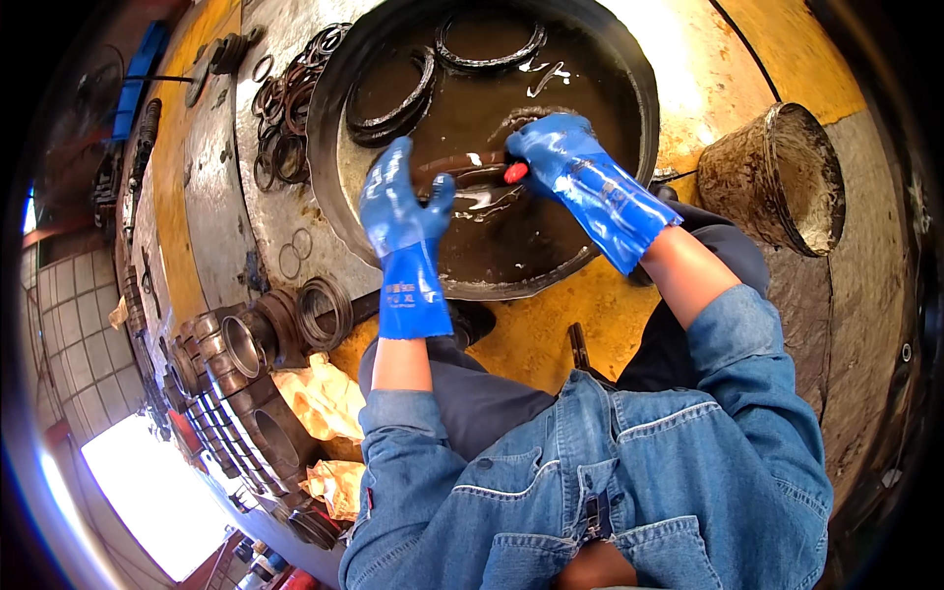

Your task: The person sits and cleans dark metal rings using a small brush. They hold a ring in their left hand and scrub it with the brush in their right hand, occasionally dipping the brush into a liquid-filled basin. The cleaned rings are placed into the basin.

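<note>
Both my hands wear long blue rubber gloves over a wide black tub (329,211) of murky brown liquid. My left hand (401,205) is at the tub's near left, fingers stretched up and thumb apart, holding nothing I can see. My right hand (560,147) is closed round a tool with a red end (515,173); the rest of it is hidden by the glove. Between my hands a brown ring (462,163) shows partly above the liquid. Dark rings (393,108) lean at the tub's far left, and another ring (492,59) lies at the far side.
Left of the tub lies a heap of rings (295,103), with thin rings (295,251) nearer. Stacked metal cylinders (241,344) and a coil of rings (324,310) stand at lower left beside crumpled brown paper (320,398). A dirty bucket (772,177) lies tilted at right.
</note>
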